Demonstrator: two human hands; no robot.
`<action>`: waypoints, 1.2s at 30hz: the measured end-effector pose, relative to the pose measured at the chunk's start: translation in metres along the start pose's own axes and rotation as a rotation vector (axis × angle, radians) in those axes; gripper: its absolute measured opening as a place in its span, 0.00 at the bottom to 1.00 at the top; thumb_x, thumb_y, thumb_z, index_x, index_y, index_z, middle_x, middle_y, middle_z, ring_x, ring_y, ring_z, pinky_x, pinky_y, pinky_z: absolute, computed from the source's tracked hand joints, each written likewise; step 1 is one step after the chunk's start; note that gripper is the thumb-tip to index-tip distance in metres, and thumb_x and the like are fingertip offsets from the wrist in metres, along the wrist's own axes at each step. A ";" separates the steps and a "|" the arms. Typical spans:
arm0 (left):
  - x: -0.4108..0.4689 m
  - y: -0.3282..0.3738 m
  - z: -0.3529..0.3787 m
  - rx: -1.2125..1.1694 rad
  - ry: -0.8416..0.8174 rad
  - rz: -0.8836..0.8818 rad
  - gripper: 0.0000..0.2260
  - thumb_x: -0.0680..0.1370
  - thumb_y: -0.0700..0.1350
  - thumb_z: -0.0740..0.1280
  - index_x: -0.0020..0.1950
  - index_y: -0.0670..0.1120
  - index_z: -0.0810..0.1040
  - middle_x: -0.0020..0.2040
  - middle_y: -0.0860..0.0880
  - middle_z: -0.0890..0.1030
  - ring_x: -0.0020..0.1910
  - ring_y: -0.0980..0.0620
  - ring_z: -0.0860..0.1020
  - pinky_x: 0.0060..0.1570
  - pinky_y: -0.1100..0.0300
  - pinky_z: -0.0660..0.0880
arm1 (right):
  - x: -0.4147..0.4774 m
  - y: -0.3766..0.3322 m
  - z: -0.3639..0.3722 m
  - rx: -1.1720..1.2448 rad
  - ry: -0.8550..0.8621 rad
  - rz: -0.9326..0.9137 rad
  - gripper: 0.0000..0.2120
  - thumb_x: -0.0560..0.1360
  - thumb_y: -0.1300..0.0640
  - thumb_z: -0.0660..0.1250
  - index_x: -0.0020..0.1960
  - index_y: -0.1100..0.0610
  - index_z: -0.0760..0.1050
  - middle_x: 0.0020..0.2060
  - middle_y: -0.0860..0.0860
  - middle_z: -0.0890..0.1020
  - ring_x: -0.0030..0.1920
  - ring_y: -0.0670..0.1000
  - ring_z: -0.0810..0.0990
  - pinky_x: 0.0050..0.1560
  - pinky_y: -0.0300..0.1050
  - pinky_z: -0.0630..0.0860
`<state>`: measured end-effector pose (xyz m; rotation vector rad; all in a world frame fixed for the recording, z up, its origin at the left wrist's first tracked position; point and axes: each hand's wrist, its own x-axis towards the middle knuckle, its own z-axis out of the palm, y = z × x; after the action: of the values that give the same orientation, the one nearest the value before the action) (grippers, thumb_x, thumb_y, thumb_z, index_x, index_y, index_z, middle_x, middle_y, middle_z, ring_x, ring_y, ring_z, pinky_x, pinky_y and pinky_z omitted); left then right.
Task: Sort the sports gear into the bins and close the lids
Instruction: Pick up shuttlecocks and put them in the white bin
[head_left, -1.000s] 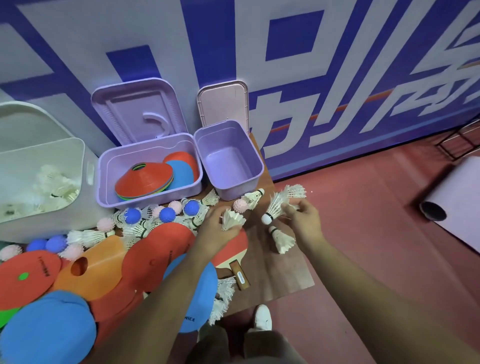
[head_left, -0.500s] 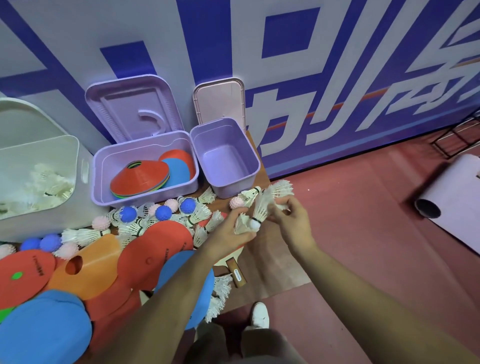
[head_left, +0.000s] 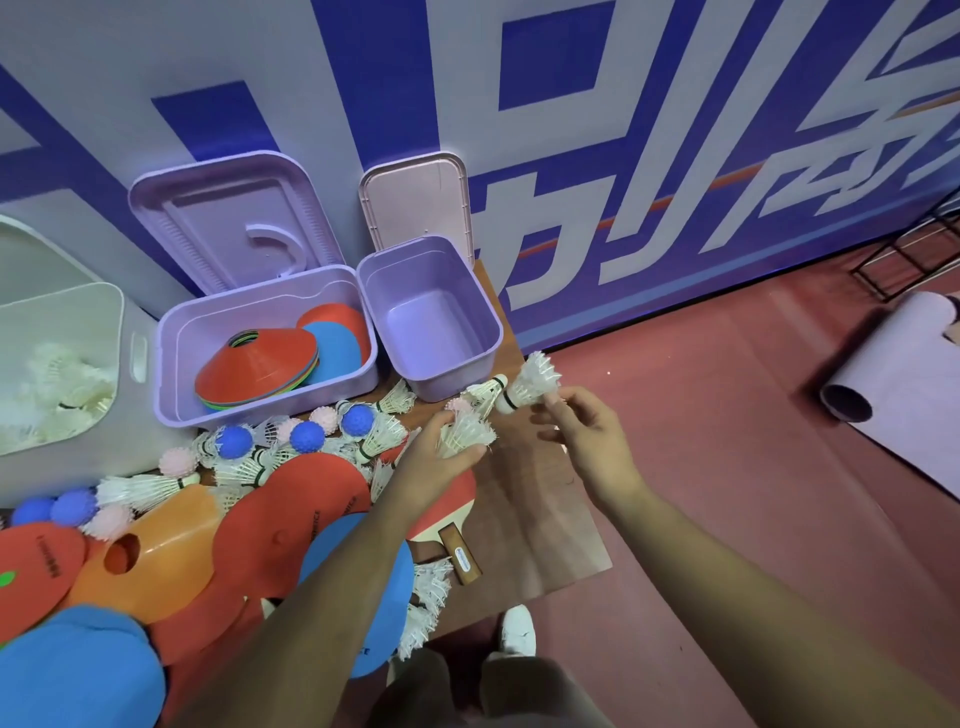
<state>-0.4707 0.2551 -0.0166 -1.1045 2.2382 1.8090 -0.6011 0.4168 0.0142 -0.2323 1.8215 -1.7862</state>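
Observation:
My left hand (head_left: 434, 462) grips a bunch of white shuttlecocks (head_left: 465, 434) just in front of the small empty purple bin (head_left: 431, 322). My right hand (head_left: 587, 436) pinches another white shuttlecock (head_left: 530, 387) by its feathers, right of that bin's near corner. The middle purple bin (head_left: 171, 358) holds stacked disc cones (head_left: 260, 364). The white bin (head_left: 111, 322) at the left holds shuttlecocks. Loose shuttlecocks, blue spiky balls (head_left: 306, 435) and pink spiky balls lie on the wooden board (head_left: 540, 525).
Both purple lids (head_left: 234, 218) lean open against the blue and white wall. Flat red, orange and blue cones (head_left: 291, 499) cover the near left. A red paddle (head_left: 447, 525) lies under my left arm. A rolled mat (head_left: 893, 364) lies on the red floor at right.
Both hands came together then lifted slightly toward the small purple bin. The left hand now holds several shuttlecocks; the right keeps only one pinched.

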 end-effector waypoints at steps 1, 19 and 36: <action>0.002 0.001 0.000 -0.010 -0.012 0.012 0.27 0.71 0.57 0.74 0.68 0.57 0.70 0.66 0.57 0.73 0.66 0.56 0.72 0.64 0.59 0.67 | 0.002 -0.001 -0.001 -0.025 -0.035 0.019 0.07 0.79 0.57 0.66 0.47 0.60 0.79 0.42 0.55 0.83 0.44 0.50 0.82 0.45 0.45 0.79; 0.013 0.002 -0.001 -0.147 0.035 -0.013 0.14 0.75 0.46 0.73 0.55 0.63 0.78 0.48 0.62 0.84 0.48 0.63 0.81 0.45 0.71 0.73 | 0.060 0.013 -0.009 -0.232 -0.361 0.201 0.12 0.77 0.63 0.64 0.59 0.56 0.79 0.53 0.51 0.82 0.54 0.49 0.79 0.55 0.44 0.75; 0.000 -0.029 -0.018 -0.301 0.181 -0.056 0.14 0.75 0.44 0.73 0.60 0.54 0.78 0.53 0.56 0.84 0.53 0.58 0.82 0.50 0.68 0.76 | 0.125 0.123 0.023 -1.408 -0.352 -0.353 0.13 0.73 0.56 0.66 0.56 0.58 0.76 0.52 0.56 0.73 0.53 0.60 0.73 0.54 0.51 0.72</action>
<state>-0.4483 0.2379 -0.0355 -1.4179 2.0416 2.1526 -0.6598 0.3462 -0.1364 -1.3262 2.4858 -0.2462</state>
